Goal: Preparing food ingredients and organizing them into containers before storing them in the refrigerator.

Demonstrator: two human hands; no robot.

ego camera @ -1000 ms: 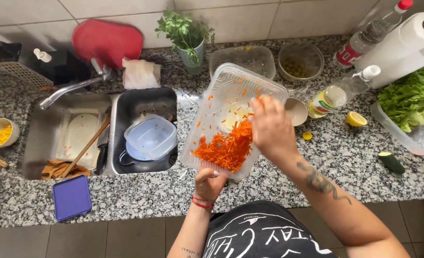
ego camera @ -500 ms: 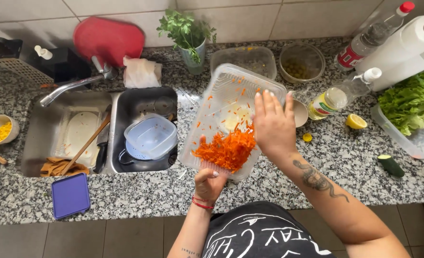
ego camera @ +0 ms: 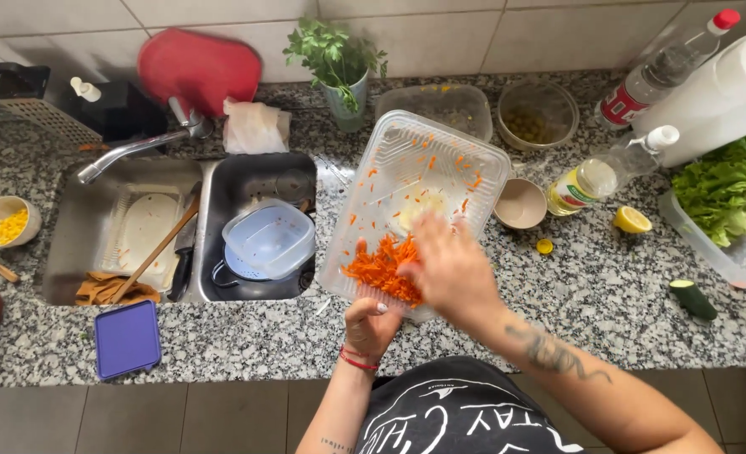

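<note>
A clear plastic rectangular container (ego camera: 440,160) is tilted up toward me, with a heap of grated carrot (ego camera: 380,271) gathered at its near end and loose shreds stuck to its inner wall. My left hand (ego camera: 371,324) grips the container's near edge from below, thumb over the rim. My right hand (ego camera: 449,267) is inside the container, fingers spread and blurred, pressed against the carrot heap.
A double sink (ego camera: 188,231) at left holds a plastic tub, wooden spoon and knife. A purple lid (ego camera: 126,338) lies at the counter's front. Around the container stand a small bowl (ego camera: 520,203), bottles (ego camera: 596,176), lemon half (ego camera: 631,220), lettuce tub (ego camera: 726,210), herb glass (ego camera: 343,84).
My right hand has dropped from the upper middle of the container down to the carrot heap at its near end. The container stays tilted in my left hand.
</note>
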